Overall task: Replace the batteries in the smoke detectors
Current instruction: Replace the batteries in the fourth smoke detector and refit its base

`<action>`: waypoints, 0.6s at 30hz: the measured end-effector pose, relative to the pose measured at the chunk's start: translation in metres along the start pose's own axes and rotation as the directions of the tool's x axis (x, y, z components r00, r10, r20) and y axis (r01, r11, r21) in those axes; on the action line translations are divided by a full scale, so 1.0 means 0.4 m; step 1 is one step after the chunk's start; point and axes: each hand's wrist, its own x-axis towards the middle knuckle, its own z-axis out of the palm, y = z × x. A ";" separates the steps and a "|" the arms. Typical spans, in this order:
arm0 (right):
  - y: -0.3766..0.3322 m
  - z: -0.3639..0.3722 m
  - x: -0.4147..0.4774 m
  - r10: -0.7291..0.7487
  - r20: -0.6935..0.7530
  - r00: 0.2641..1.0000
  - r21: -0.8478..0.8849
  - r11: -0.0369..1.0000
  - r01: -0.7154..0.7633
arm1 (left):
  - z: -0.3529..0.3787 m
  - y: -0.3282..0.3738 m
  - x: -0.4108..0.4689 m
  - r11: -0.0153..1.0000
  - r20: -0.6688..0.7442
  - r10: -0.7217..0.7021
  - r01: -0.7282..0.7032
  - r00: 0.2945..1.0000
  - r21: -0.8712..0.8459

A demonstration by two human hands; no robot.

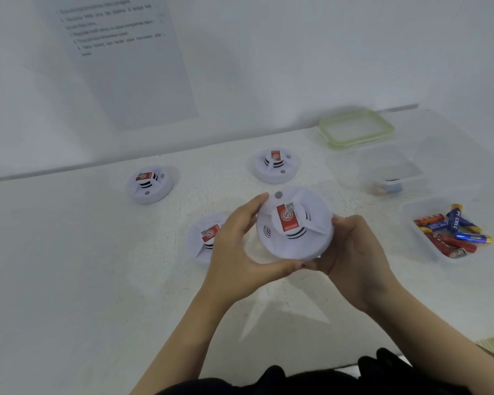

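A white table [69,266] lies below a round white smoke detector [294,223] held face-up above it, left hand [240,246] and right hand [351,252] curled around its rim, three other detectors [149,183] lying behind, and loose batteries [454,232] in a clear tray [408,208] at right.

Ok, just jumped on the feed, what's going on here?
A person grips one white smoke detector in both hands, left hand on its left rim, right hand on its right, raised above the table, face up and not visibly opened. Three other detectors lie on the table. A clear tub of batteries sits at right.
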 end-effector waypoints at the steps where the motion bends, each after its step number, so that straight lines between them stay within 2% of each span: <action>1: -0.001 -0.004 0.002 -0.002 0.003 1.000 -0.036 0.999 0.002 | -0.005 0.001 -0.002 1.000 -0.011 0.009 -0.009 1.000 -0.009; 5: -0.003 -0.005 0.007 0.008 -0.022 1.000 -0.146 0.989 -0.012 | -0.017 0.006 -0.011 0.997 -0.021 0.021 -0.022 1.000 -0.078; 9: 0.005 -0.008 0.008 -0.038 -0.049 0.998 -0.372 0.928 0.017 | -0.033 -0.002 -0.020 0.989 0.061 -0.037 0.045 0.997 -0.139; 13: -0.001 -0.016 0.019 -0.005 -0.082 0.997 -0.342 0.939 -0.023 | -0.064 -0.025 -0.019 0.951 0.206 -0.123 0.175 0.971 -0.256; 18: 0.006 -0.029 0.032 0.067 -0.049 0.997 -0.147 0.986 -0.074 | -0.061 -0.034 -0.019 0.825 0.221 -0.308 0.375 0.925 -0.423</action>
